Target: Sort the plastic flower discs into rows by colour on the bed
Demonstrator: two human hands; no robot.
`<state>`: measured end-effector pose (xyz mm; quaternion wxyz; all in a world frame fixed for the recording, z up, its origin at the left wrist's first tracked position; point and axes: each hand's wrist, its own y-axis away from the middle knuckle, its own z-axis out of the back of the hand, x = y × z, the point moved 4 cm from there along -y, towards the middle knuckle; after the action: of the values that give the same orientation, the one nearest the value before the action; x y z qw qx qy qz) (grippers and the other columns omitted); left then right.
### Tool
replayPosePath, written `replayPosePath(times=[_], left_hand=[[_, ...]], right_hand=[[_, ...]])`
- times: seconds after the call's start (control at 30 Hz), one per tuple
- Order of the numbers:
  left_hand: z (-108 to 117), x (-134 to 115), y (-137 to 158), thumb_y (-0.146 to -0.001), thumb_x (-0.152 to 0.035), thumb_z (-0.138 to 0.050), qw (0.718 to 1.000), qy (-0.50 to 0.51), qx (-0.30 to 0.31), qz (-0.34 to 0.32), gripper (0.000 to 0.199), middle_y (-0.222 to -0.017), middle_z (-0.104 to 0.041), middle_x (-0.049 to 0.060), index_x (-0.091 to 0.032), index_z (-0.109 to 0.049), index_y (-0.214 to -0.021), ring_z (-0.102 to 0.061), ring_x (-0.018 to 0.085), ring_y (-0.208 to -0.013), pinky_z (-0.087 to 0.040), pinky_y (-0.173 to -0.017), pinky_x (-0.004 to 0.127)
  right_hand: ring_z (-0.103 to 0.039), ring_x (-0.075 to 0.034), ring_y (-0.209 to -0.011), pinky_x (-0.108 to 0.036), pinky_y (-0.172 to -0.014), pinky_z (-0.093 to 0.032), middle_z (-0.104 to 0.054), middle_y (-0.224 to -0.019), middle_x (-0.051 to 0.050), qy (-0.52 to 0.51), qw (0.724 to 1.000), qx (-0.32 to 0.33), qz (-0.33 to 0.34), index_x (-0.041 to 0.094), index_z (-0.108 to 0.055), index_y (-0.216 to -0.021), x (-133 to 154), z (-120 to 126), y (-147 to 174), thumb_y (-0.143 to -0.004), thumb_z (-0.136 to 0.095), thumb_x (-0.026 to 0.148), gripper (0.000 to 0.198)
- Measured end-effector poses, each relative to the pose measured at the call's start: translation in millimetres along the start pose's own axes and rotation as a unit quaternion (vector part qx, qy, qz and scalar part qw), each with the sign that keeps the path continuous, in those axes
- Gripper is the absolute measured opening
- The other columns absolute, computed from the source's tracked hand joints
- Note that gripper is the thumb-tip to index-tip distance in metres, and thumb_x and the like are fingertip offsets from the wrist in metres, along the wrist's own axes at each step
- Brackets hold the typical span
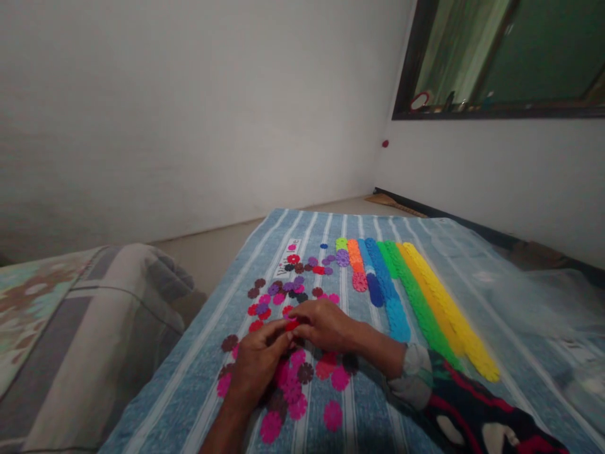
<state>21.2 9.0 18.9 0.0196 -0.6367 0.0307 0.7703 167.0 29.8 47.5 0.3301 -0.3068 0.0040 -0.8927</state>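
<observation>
My left hand [259, 359] and my right hand [325, 325] meet over a striped blue cloth, fingertips pinched together on a red flower-shaped disc [292, 325]. Both hands appear closed on it; the fingers hide much of its edge. Loose notched discs lie all around them: pink ones [295, 391] below, a dark brown one [305, 372] beside the left wrist, purple ones [274, 289] and red ones [293, 259] farther off. To the right, overlapping discs form long rows by colour, among them yellow [449, 309], green [420, 309], blue [385, 271] and orange [354, 255].
The striped cloth [189, 372] covers the surface under my hands. Clear plastic bags [529, 296] lie along its right side. At the left stands a padded seat or bed edge [118, 340] with a patterned cover. A white wall [212, 113] rises behind.
</observation>
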Motion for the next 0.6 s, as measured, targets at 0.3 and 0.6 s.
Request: replayPosePath(times=[0.3,0.6], left_hand=[[-13,4,0,-0.062,-0.038,-0.075,0.997,0.063,0.042,0.02,0.035,-0.082,-0.075,0.006,-0.016,-0.065,-0.087,-0.07,0.021,-0.072,-0.055,-0.069,0.032],[-12,11,-4,-0.069,-0.041,-0.067,0.998,-0.038,0.045,-0.02,0.028,-0.081,-0.073,0.005,-0.018,-0.065,-0.084,-0.069,0.021,-0.079,-0.052,-0.073,0.031]], right_hand=[[-0.063,-0.015,-0.077,-0.022,-0.066,-0.037,-0.073,-0.085,-0.003,0.023,0.997,-0.034,-0.073,0.018,-0.072,-0.086,-2,-9,12,-0.084,-0.059,0.017,0.013],[-0.065,-0.019,-0.095,-0.025,-0.074,-0.04,-0.073,-0.102,-0.009,0.199,0.956,-0.036,-0.213,0.018,-0.07,-0.098,-56,50,44,-0.093,-0.05,0.026,0.022]])
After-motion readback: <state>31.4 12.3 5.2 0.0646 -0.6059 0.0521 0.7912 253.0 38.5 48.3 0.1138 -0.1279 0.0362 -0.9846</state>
